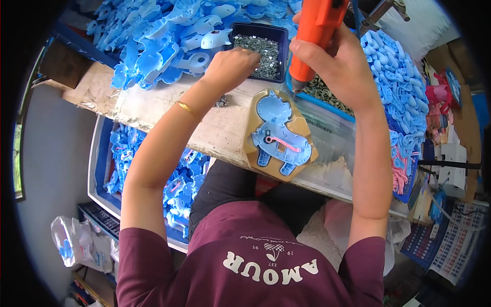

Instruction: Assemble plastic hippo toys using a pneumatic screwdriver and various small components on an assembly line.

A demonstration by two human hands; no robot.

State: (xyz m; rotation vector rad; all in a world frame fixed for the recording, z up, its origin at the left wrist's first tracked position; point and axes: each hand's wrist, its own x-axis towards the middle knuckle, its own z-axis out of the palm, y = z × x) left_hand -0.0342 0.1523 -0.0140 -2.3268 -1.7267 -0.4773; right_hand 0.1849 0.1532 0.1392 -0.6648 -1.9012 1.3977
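My left hand (230, 66) is over a dark blue tray (283, 65) of small metal pieces (268, 59), with its fingers bent together down into them; what they pinch, if anything, is hidden. My right hand (341, 66) grips an orange power screwdriver (316, 36), its tip pointing down. Below and between the hands, a tan holding block (306, 120) sits at the bench's front edge. In it lies a light blue animal-shaped plastic shell half (276, 110), hollow side up. A pink strip with a ring end (284, 144) lies across the shell's body.
Blue plastic shells (158, 46) are heaped at the back left. A blue-rimmed bin (327, 110) of metal pieces stands below the screwdriver. Small blue parts (394, 77) and pink strips (400, 171) fill the right side. A crate (102, 192) of blue parts is at lower left.
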